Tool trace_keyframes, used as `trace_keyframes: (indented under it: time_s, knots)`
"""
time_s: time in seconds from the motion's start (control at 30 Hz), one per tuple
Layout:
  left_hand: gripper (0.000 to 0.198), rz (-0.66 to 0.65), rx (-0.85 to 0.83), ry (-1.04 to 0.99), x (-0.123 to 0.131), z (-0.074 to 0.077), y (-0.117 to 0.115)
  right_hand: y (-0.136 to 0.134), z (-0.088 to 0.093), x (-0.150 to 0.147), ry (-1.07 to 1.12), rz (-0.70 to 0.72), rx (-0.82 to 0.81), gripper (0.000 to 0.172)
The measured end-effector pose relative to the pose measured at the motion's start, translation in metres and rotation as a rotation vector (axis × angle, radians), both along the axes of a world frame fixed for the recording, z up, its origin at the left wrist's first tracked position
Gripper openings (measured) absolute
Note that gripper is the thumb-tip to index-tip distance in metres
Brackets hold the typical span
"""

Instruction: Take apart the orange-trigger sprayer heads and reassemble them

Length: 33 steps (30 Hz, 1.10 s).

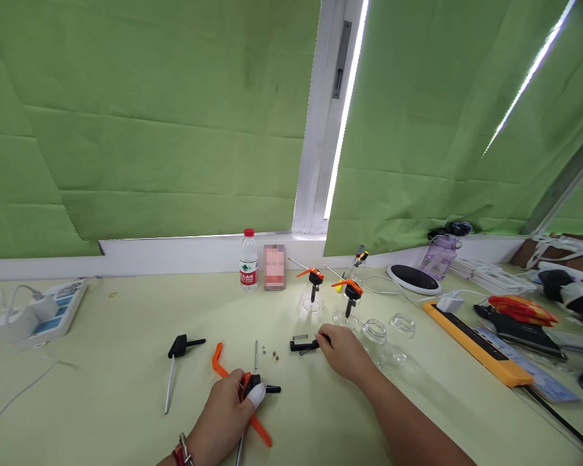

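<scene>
My left hand [230, 404] is closed around a black-and-orange fitting [252, 387] with a short black spout, orange arms and a metal rod, held low over the table. A white wrap covers its thumb. My right hand [342, 349] has its fingers pinched at the end of a black plastic piece [298, 346] on the table; its fingertips are partly hidden. A coil spring [300, 336] lies just behind that piece. Between the hands lie a thin metal pin [256, 355] and several tiny brass and silver-coloured parts [274, 355]. Left of them rests a black fitting with a metal rod [177, 347].
Two orange-and-black fittings [315, 278] stand in clear glass holders behind my right hand. Glass jars [374, 331] are beside my right forearm. A water bottle [249, 262] stands at the back. Power strips lie at far left [63, 317] and right [480, 346].
</scene>
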State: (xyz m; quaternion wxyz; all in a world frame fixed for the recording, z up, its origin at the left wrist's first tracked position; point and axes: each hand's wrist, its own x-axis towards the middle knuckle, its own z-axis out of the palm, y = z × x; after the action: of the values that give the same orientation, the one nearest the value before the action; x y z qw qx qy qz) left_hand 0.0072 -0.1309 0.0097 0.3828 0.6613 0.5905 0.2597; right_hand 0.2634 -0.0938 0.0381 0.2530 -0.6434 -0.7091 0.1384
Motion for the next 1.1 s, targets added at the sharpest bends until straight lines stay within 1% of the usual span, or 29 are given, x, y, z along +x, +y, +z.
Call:
trace_keyframes:
  time_s: [0.17,0.23,0.37,0.43,0.5,0.6,0.67,0.73,0.77,0.87,0.9,0.93,1.0,1.1]
  knots:
    - [0.036,-0.005,0.002,0.002,-0.001,-0.002,0.000,0.002,0.000,0.002,0.015,-0.033,0.006,0.026]
    - [0.036,-0.007,-0.002,0.004,-0.001,-0.001,-0.001,0.001,-0.002,0.002,0.055,-0.004,-0.013,0.023]
    - [0.036,-0.009,-0.013,-0.004,-0.001,0.001,0.000,-0.001,-0.010,0.002,0.190,0.128,-0.189,0.011]
    - [0.036,-0.008,-0.011,-0.003,-0.001,0.000,0.000,-0.003,-0.014,0.000,0.156,0.148,-0.226,0.014]
    - [0.036,-0.012,-0.007,-0.002,-0.001,0.000,0.000,-0.003,-0.016,-0.003,0.082,0.160,-0.177,0.016]
    - [0.035,-0.012,-0.008,-0.003,-0.001,0.001,-0.001,-0.001,-0.017,-0.007,0.004,0.185,-0.076,0.012]
    - [0.035,-0.008,-0.012,-0.005,0.000,0.002,-0.001,0.001,-0.017,-0.008,-0.013,0.177,-0.045,0.012]
    - [0.035,-0.006,-0.016,-0.007,0.000,0.004,-0.002,0.003,-0.018,-0.008,-0.001,0.177,-0.022,0.018]
    - [0.035,-0.006,-0.017,-0.005,0.001,0.005,-0.002,0.004,-0.019,-0.009,0.013,0.194,-0.007,0.025]
    - [0.034,-0.012,-0.017,-0.005,0.001,0.005,-0.002,0.007,-0.024,-0.013,0.009,0.304,0.036,0.054]
    - [0.034,-0.016,-0.015,-0.007,0.001,0.005,-0.002,0.008,-0.025,-0.014,-0.017,0.348,0.036,0.061]
    - [0.033,-0.020,-0.011,-0.010,0.001,0.005,-0.002,0.009,-0.027,-0.016,-0.051,0.388,0.029,0.064]
    - [0.033,-0.029,-0.004,-0.015,0.001,0.004,-0.002,0.011,-0.030,-0.020,-0.116,0.446,0.000,0.061]
    - [0.032,-0.031,0.007,-0.006,0.001,0.004,-0.001,0.014,-0.035,-0.020,-0.157,0.474,-0.021,0.052]
